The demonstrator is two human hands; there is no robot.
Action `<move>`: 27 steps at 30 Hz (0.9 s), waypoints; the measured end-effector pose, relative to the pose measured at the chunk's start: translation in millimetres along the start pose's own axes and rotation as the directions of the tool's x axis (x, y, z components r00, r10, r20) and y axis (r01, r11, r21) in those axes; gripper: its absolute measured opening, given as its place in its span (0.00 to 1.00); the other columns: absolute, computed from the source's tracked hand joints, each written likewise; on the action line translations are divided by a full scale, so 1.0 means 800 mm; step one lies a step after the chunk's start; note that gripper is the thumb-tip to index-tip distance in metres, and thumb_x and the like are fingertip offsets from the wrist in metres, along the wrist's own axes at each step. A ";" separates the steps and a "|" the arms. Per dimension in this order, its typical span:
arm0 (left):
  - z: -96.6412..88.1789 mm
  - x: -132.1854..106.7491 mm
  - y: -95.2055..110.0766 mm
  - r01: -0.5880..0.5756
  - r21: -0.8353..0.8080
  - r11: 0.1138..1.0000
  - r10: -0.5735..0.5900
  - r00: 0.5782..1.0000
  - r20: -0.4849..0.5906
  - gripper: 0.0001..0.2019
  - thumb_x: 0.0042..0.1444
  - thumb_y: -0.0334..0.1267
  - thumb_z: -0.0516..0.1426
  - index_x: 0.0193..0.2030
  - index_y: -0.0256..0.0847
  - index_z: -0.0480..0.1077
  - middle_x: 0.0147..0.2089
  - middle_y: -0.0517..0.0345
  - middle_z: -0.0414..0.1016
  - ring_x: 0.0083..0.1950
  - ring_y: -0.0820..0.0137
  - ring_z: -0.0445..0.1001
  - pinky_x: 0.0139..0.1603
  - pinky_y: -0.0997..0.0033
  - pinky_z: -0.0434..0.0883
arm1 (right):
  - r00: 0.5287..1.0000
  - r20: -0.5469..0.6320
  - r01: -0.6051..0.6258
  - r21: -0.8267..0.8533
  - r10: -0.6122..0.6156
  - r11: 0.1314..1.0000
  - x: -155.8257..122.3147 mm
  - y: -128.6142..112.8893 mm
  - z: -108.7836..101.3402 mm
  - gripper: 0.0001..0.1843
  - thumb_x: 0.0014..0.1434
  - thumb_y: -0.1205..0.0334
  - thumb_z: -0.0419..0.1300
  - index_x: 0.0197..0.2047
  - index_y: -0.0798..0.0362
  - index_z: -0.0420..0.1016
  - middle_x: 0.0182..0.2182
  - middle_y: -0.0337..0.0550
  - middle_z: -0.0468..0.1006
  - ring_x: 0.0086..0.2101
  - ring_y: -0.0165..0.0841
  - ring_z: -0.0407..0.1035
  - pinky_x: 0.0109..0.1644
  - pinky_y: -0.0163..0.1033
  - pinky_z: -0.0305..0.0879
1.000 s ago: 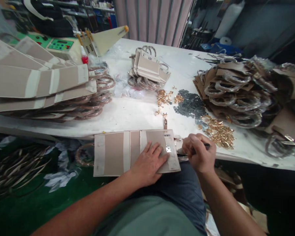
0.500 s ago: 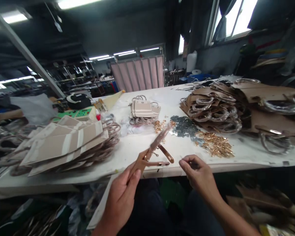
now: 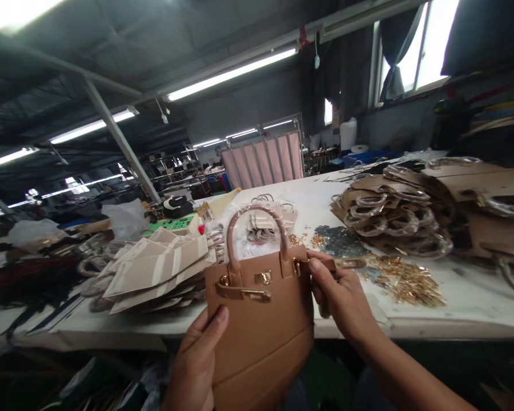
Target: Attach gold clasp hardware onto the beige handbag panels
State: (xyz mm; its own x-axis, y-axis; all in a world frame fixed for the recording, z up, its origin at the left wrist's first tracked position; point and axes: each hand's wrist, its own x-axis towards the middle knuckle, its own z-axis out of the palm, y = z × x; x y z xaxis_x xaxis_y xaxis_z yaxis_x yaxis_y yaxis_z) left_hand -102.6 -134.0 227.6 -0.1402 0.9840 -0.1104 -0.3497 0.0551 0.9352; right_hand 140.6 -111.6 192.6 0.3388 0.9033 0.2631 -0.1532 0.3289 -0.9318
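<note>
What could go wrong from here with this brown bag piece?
The left hand grips the brown bag piece by one side, so it might twist if the right hand tugs the right strap.
The left strap lies loose across the front; its metal tip could scratch the surface.
A wide swing rightward might scatter the loose gold pieces.

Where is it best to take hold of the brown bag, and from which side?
Probably the top of its handle, coming from above: it rises as an upright, open arch with nothing holding it. The straps look less suitable, being narrow and sticking out from the bag.
</note>
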 end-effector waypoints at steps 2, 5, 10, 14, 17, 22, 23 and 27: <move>0.006 0.010 -0.002 0.030 0.005 1.000 -0.030 0.998 0.048 0.33 0.47 0.47 0.75 0.61 0.43 0.80 0.53 0.48 0.86 0.58 0.44 0.82 0.63 0.46 0.78 | 0.992 -0.008 -0.122 0.037 0.122 0.992 0.002 0.004 -0.010 0.29 0.60 0.33 0.67 0.29 0.53 0.79 0.14 0.37 0.66 0.16 0.29 0.59 0.16 0.35 0.51; 0.019 0.031 -0.007 0.030 0.028 0.999 -0.033 0.992 0.125 0.31 0.51 0.45 0.74 0.62 0.41 0.79 0.56 0.47 0.85 0.61 0.46 0.81 0.67 0.47 0.75 | 0.977 -0.048 -0.201 0.150 0.210 0.968 0.008 0.008 -0.021 0.30 0.55 0.35 0.72 0.23 0.52 0.71 0.17 0.36 0.68 0.18 0.27 0.59 0.19 0.34 0.53; 0.044 0.063 -0.018 0.145 -0.010 0.989 -0.134 0.940 0.314 0.26 0.58 0.42 0.70 0.62 0.38 0.78 0.59 0.43 0.83 0.64 0.47 0.79 0.69 0.46 0.73 | 0.965 -0.091 -0.210 0.286 0.244 0.935 0.025 0.006 -0.033 0.30 0.48 0.39 0.78 0.24 0.52 0.68 0.17 0.33 0.66 0.19 0.25 0.56 0.20 0.32 0.52; 0.056 0.075 -0.028 0.240 -0.042 0.970 -0.204 0.897 0.391 0.23 0.61 0.41 0.68 0.61 0.36 0.78 0.58 0.40 0.83 0.61 0.45 0.81 0.67 0.44 0.74 | 0.952 -0.116 -0.238 0.293 0.282 0.926 0.037 0.008 -0.042 0.30 0.46 0.39 0.79 0.25 0.52 0.69 0.18 0.33 0.66 0.19 0.24 0.55 0.20 0.31 0.50; 0.055 0.080 -0.037 0.322 -0.060 0.945 -0.267 0.864 0.427 0.25 0.62 0.42 0.67 0.64 0.36 0.76 0.56 0.38 0.84 0.58 0.45 0.82 0.66 0.41 0.74 | 0.945 -0.136 -0.250 0.289 0.298 0.924 0.043 0.015 -0.046 0.31 0.45 0.39 0.80 0.25 0.53 0.70 0.18 0.33 0.66 0.19 0.23 0.55 0.20 0.30 0.50; 0.037 0.091 -0.050 0.476 -0.059 0.877 -0.384 0.771 0.507 0.23 0.63 0.44 0.65 0.61 0.34 0.77 0.51 0.36 0.85 0.55 0.41 0.84 0.65 0.35 0.73 | 0.933 -0.131 -0.287 0.285 0.334 0.915 0.046 0.027 -0.040 0.31 0.43 0.39 0.81 0.25 0.53 0.70 0.18 0.33 0.67 0.18 0.23 0.56 0.19 0.29 0.50; 0.032 0.096 -0.053 0.503 -0.067 0.862 -0.396 0.749 0.532 0.22 0.64 0.44 0.64 0.60 0.33 0.78 0.51 0.36 0.85 0.55 0.41 0.84 0.66 0.34 0.72 | 0.935 -0.122 -0.291 0.277 0.334 0.916 0.046 0.029 -0.038 0.31 0.44 0.39 0.80 0.25 0.53 0.71 0.18 0.33 0.67 0.18 0.23 0.56 0.19 0.29 0.50; 0.014 0.115 -0.068 0.623 -0.115 0.773 -0.428 0.648 0.631 0.20 0.69 0.44 0.59 0.58 0.31 0.79 0.51 0.36 0.85 0.58 0.44 0.82 0.71 0.39 0.67 | 0.938 -0.092 -0.305 0.249 0.336 0.919 0.046 0.038 -0.030 0.30 0.48 0.40 0.79 0.26 0.54 0.70 0.19 0.33 0.68 0.18 0.22 0.56 0.20 0.29 0.50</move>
State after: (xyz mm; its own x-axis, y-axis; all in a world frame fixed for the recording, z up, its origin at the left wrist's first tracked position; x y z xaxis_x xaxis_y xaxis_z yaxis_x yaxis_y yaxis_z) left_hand -85.9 -44.2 170.5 0.6429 0.7206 -0.2596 -0.4647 0.6364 0.6157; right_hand 171.0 -75.0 167.7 0.3516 0.9319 -0.0890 -0.4755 0.0959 -0.8745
